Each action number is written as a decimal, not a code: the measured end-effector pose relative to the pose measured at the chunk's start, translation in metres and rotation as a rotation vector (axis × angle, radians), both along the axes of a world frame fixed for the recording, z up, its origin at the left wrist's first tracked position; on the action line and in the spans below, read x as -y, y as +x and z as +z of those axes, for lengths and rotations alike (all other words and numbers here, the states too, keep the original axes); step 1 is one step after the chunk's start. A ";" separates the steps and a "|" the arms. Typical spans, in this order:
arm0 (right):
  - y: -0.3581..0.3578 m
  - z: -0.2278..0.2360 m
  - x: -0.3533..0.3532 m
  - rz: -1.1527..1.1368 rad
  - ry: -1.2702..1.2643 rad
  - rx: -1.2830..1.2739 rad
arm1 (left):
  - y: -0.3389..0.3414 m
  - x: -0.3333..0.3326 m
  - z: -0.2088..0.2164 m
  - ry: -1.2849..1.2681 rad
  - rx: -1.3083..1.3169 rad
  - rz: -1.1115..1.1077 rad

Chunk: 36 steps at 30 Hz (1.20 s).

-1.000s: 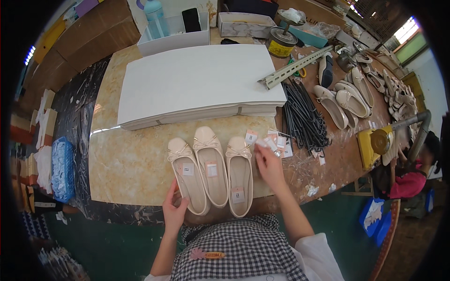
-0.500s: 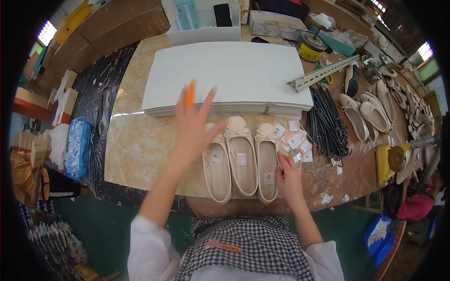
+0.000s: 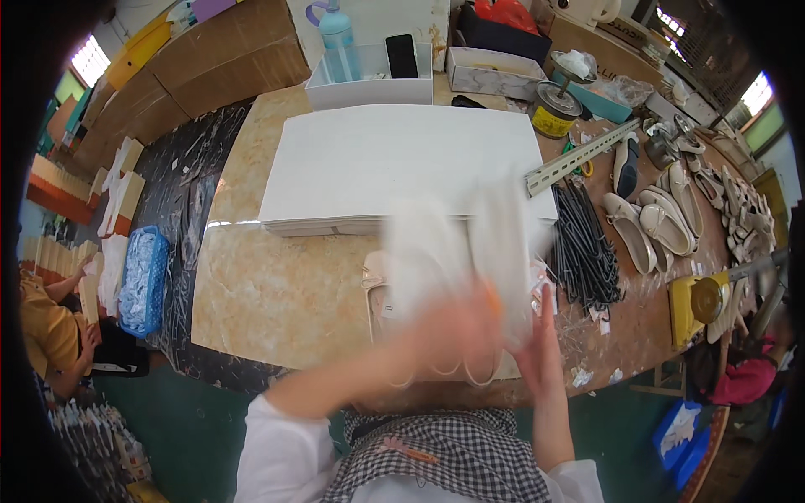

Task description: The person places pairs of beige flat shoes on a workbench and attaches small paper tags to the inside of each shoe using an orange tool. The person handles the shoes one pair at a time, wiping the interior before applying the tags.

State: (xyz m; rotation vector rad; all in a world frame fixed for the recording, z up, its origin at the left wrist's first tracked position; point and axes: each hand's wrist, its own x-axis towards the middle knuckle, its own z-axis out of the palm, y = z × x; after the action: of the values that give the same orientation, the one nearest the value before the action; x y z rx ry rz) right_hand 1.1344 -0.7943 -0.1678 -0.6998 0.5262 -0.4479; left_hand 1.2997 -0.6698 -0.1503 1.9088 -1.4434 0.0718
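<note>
My left hand [image 3: 449,335], smeared by motion, is closed on a blurred white sheet of paper [image 3: 423,251] over the shoes. An orange band [image 3: 493,298] shows at its finger. My right hand [image 3: 538,356] is at the sheet's right edge, with fingers stretched upward and thumb apart. Beneath the paper lie beige bow flats; the left flat [image 3: 377,323] shows in part, and the others are mostly hidden. Behind them is a thick stack of white paper [image 3: 402,159]. Small tags [image 3: 541,281] lie beside my right fingers, partly covered.
A slotted metal bar [image 3: 579,159] lies at the stack's right corner, above black strips [image 3: 587,247]. More beige shoes [image 3: 662,214] and a yellow device [image 3: 692,306] are further right. A blue basket [image 3: 141,281] stands left; a co-worker's hands [image 3: 84,335] show beyond it.
My left hand has swung from the stack toward the right, and a white sheet now covers most of the shoes. My right hand has moved slightly right, off the right shoe.
</note>
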 end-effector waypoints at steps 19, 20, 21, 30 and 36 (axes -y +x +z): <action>0.011 -0.011 0.030 0.421 -1.065 -0.447 | -0.100 -0.006 -0.043 0.662 -0.281 -0.062; 0.017 -0.009 0.020 0.572 -1.419 -0.534 | -0.107 -0.010 -0.048 0.564 -0.155 -0.050; 0.024 -0.017 0.016 0.510 -1.631 -0.578 | -0.114 -0.013 -0.056 0.465 -0.031 -0.058; 0.049 -0.027 0.037 0.469 -1.418 -0.524 | -0.121 -0.016 -0.070 0.496 0.192 -0.073; 0.074 -0.069 0.037 0.319 -1.472 -0.602 | -0.090 0.003 -0.041 0.762 0.005 -0.337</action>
State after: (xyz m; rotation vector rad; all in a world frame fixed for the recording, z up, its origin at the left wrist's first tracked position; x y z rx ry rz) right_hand 1.2087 -0.8312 -0.2366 -2.3462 0.5753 -0.2544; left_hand 1.2093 -0.6727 -0.1913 2.1820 -1.9532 -0.7256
